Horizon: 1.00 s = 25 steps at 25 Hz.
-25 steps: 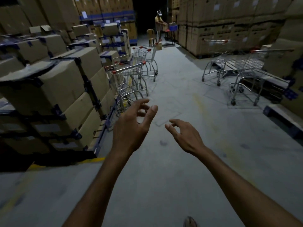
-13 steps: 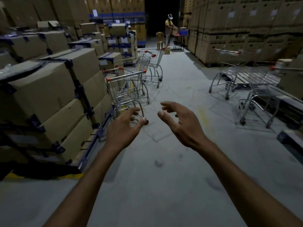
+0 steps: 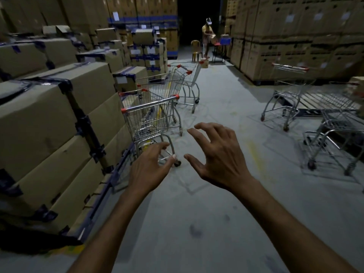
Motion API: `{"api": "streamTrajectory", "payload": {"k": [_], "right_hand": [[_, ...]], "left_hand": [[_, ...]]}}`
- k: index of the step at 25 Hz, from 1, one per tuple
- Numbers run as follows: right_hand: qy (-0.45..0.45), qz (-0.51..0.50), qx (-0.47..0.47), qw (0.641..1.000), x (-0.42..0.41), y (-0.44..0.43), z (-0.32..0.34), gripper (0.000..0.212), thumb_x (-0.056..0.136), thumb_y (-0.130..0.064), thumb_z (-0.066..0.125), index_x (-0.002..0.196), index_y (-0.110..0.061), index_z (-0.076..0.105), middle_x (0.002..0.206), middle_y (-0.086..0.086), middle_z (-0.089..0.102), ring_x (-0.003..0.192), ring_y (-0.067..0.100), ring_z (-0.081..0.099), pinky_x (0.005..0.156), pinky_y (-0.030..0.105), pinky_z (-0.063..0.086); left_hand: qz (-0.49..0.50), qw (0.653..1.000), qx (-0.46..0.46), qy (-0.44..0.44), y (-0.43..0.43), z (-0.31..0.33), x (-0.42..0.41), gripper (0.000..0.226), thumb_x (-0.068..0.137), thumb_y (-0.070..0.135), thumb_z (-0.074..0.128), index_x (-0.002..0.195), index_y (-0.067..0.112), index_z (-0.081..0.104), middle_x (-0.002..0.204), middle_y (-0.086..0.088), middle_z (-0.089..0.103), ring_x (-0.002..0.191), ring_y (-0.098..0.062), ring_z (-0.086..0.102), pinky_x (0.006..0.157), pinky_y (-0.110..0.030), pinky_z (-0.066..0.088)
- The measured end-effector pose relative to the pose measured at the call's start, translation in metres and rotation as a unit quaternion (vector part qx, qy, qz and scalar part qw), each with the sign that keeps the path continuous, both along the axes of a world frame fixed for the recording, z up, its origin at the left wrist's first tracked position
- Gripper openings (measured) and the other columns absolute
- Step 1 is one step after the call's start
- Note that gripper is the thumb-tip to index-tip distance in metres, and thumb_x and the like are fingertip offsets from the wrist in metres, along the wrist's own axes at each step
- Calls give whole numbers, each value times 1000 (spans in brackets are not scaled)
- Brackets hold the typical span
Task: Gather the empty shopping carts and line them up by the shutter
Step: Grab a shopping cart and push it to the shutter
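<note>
Shopping cart [image 3: 145, 123], nearest of the row beside the boxes [image 3: 59, 119]: it stands ahead of us and to the left, handle [image 3: 150, 103] facing us. Our left hand [image 3: 149, 170] lies nearer it than our right hand [image 3: 218, 160]; both are spread open, holding nothing

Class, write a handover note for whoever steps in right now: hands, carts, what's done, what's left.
Left hand and right hand: empty, fingers spread, short of the nearest silver wire shopping cart with red handle caps, beside the stacked brown cardboard boxes.
At least two more carts behind it; two right-side carts across the aisle.
Done: nothing held; shutter not in view.
Left: gather all, line them up.
</note>
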State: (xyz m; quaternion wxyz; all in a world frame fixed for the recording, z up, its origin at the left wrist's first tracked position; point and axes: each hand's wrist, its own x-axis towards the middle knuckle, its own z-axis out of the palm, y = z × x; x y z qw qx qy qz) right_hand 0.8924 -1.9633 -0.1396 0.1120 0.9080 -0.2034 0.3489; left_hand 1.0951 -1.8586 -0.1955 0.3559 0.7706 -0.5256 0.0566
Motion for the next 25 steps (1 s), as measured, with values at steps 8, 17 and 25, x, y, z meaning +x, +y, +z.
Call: {"api": "streamTrajectory", "payload": {"k": [8,17,25], "right_hand": [[-22,-76,89,993,132,-173,3,56,89,-52,65,137,-25,56,141,0,51,133,24,43,100,44,39],[11,-35,125,991,234,-375,-39,52,89,-51,65,134,-26,58,134,-3,55,124,21,49,97,41,43],[149,30,31,988,342,-521,-40,67,79,-38,72,140,-21,49,146,11,48,135,33,40,107,56,34]], "left_hand": [[-23,999,-3,-25,-173,17,130,39,95,56,59,131,41,55,129,20,60,113,-4,61,79,-34,57],[1,1000,14,-3,-357,-2,211,38,95,58,56,131,46,50,117,23,60,94,1,63,71,-33,58],[134,984,41,-112,-473,-11,282,64,93,46,64,150,28,42,140,1,55,121,-22,58,92,-42,53]]}}
